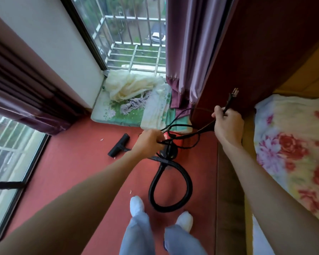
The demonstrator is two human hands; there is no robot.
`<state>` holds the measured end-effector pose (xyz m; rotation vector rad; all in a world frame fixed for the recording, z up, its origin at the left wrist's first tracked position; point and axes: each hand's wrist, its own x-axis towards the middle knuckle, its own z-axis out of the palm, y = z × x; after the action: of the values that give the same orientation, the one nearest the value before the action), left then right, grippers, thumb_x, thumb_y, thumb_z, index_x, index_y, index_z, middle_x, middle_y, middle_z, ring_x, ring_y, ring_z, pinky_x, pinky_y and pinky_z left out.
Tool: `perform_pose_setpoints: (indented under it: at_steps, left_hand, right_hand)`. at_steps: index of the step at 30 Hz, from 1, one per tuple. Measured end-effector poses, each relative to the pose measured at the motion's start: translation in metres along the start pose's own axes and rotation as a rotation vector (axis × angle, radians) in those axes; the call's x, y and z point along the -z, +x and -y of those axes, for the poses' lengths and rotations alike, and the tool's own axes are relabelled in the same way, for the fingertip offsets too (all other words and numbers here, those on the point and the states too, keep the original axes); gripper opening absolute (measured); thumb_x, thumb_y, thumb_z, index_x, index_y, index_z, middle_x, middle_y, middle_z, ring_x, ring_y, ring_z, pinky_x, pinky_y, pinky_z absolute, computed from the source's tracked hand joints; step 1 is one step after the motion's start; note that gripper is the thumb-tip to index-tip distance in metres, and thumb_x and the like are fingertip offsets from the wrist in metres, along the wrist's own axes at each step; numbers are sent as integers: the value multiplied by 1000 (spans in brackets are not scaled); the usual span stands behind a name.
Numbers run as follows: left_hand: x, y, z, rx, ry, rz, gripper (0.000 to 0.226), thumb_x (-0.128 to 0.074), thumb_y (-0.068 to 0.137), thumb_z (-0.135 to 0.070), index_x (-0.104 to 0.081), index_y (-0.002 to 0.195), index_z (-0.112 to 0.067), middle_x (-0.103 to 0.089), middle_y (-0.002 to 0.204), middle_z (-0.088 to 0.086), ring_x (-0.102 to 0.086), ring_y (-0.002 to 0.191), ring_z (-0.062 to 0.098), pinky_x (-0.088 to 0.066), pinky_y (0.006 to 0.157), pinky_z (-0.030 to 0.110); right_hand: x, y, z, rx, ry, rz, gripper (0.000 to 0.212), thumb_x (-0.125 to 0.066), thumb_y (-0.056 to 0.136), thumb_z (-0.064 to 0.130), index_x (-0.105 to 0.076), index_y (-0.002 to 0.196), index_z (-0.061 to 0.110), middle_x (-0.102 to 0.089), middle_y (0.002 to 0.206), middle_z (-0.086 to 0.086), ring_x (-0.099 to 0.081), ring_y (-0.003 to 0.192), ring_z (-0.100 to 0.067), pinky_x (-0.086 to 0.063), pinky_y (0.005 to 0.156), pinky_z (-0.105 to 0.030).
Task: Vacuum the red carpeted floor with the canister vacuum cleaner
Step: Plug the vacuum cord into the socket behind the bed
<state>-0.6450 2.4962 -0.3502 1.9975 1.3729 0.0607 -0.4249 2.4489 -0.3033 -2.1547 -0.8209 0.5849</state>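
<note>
Head view: we hold the thin black power cord in both hands, and vacuuming has not yet begun.

Largest first, the red carpeted floor spreads beneath both grips. It is one surface, with a few pale scraps on it. The ribbed black flexible hose lies in one big loop below our left hand, just ahead of our two white-socked feet. We judge that a step forward could catch that loop and trip us.

The red-and-black canister vacuum cleaner, one unit, sits directly under the left grip and is mostly hidden by it. That hand closes around several slack cord loops. Some of them hang across the canister, so a hard pull may snag them, knot them or drag the machine over.

One black T-shaped floor nozzle lies on the carpet to the left of the left grip. We cannot tell whether it joins the hose.

Our right hand closes round the cord's end. The single black plug sticks up just above that grip, near the dark red wooden panel. It could swing and strike the panel.

Counted: one carpet, one hose, one canister, one nozzle, one cord, one plug, two hands.
</note>
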Motion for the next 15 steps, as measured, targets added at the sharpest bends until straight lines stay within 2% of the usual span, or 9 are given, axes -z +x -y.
perform_pose_setpoints:
  at_steps: [2,4,5,8,11,13,15]
  left_hand:
    - [12,-14,-6,-4,-9,-25,4,-71,78,-8,-69,80,-6,-61,74,4,-59,77,27,-33,59,31]
    - [21,-19,-13,-18,-2,-37,7,-70,82,-12,-72,83,-6,-66,75,8,-60,76,27,-43,62,36]
    - [24,-20,-17,-32,10,-36,8,-68,84,-13,-72,83,-6,-68,76,11,-62,76,30,-46,65,39]
    - [31,-19,-27,-91,105,-54,16,-61,91,-16,-73,89,-6,-68,82,14,-61,77,32,-44,63,37]
    - [34,-21,-26,-151,265,-86,21,-58,94,-22,-74,103,-11,-66,90,10,-64,84,32,-41,62,32]
    - [36,-25,-24,-138,256,-108,21,-58,93,-15,-74,105,-12,-65,91,12,-63,86,33,-40,63,33]
    - [36,-27,-28,-129,221,-102,24,-57,90,-7,-74,107,-10,-64,93,14,-62,89,35,-41,66,35]
  right_hand:
    - [19,-4,16,73,56,5,32,-51,100,34,-63,73,22,-72,88,-3,-69,84,-27,-53,78,-39]
    - [30,-9,29,134,177,44,30,-54,99,31,-60,71,28,-70,74,4,-71,66,-23,-60,69,-48]
    - [35,-11,35,171,216,48,28,-54,99,29,-60,72,30,-68,71,7,-70,60,-21,-61,65,-48]
    - [49,-20,58,242,254,-24,20,-54,100,27,-64,82,23,-68,72,6,-68,58,-18,-61,61,-41]
    - [65,-24,69,216,315,-166,19,-53,101,24,-66,88,16,-70,75,-6,-66,54,-19,-60,57,-34]
    - [75,-24,73,178,370,-184,18,-53,101,19,-66,91,12,-69,74,-6,-66,53,-23,-61,58,-38]
    - [83,-25,78,133,442,-134,16,-53,101,14,-65,95,6,-69,74,-6,-68,55,-24,-62,61,-40]
